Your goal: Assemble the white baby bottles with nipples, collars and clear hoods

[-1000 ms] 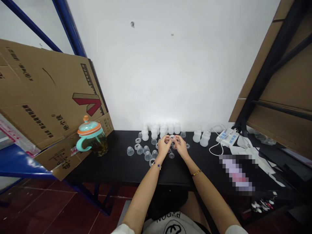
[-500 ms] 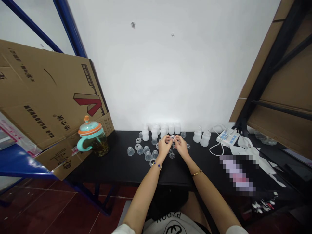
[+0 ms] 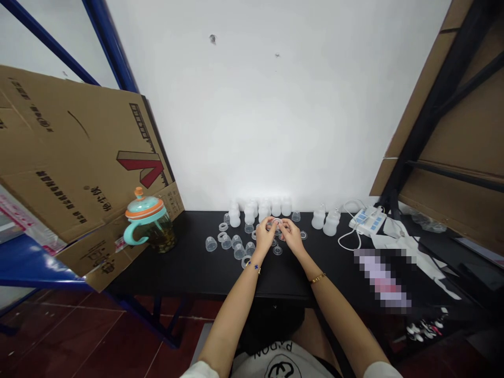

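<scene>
My left hand point(image 3: 265, 236) and my right hand point(image 3: 292, 235) meet over the middle of the black table point(image 3: 189, 268). Their fingers pinch a small clear plastic ring part point(image 3: 276, 224) between them. Several clear plastic cups point(image 3: 235, 245) and rings lie on the table just left of my left hand. A row of frosted white bottles point(image 3: 260, 209) stands behind my hands against the wall. Two more bottles point(image 3: 325, 220) stand to the right.
A teal and orange lidded glass jug point(image 3: 148, 220) stands at the table's left end beside a leaning cardboard box point(image 3: 74, 157). A white power strip with cable point(image 3: 368, 220) and crumpled white wrapping point(image 3: 409, 249) lie at the right. Dark shelving with cardboard stands at the right.
My hands have stayed together at the same spot, with only slight finger movement on the small part. The view has shifted very slightly.
</scene>
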Available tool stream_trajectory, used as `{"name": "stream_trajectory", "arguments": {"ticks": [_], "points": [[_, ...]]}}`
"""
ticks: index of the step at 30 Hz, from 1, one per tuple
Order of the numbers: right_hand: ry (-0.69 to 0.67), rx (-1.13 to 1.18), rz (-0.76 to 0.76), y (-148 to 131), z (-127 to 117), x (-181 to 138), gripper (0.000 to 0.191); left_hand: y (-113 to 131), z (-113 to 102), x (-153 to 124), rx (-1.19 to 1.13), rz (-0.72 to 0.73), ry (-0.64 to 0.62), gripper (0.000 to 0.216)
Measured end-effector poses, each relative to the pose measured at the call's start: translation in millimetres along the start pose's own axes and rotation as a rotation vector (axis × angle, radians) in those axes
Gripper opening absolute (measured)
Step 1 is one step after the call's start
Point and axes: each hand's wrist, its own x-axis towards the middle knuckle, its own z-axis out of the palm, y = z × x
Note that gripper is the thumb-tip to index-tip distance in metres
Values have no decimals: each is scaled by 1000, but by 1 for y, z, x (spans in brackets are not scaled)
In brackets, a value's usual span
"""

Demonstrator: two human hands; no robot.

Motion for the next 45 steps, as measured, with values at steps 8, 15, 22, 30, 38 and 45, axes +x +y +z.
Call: {"name": "stream_trajectory", "arguments": {"ticks": [8,15,22,30,38,45], "points": [[5,0,8,-4,1,-1,45,-1,1,3,-174,-98,-52,38],[-5,-17,5,-6,1,-3,46,-1,1,3,-226,-129,-53,34],[-12,-13,18,-7,1,-3,44,-6,2,5,-223,-111,-65,31],[-14,-25,-1,-9,2,-3,44,-4,1,4,-221,-83,-54,27],[-12,-42,-16,-8,2,-3,43,-5,1,4,-174,-78,-53,29],[-10,-57,-21,-10,2,-4,42,-7,2,4,-187,-53,-49,23]]}}
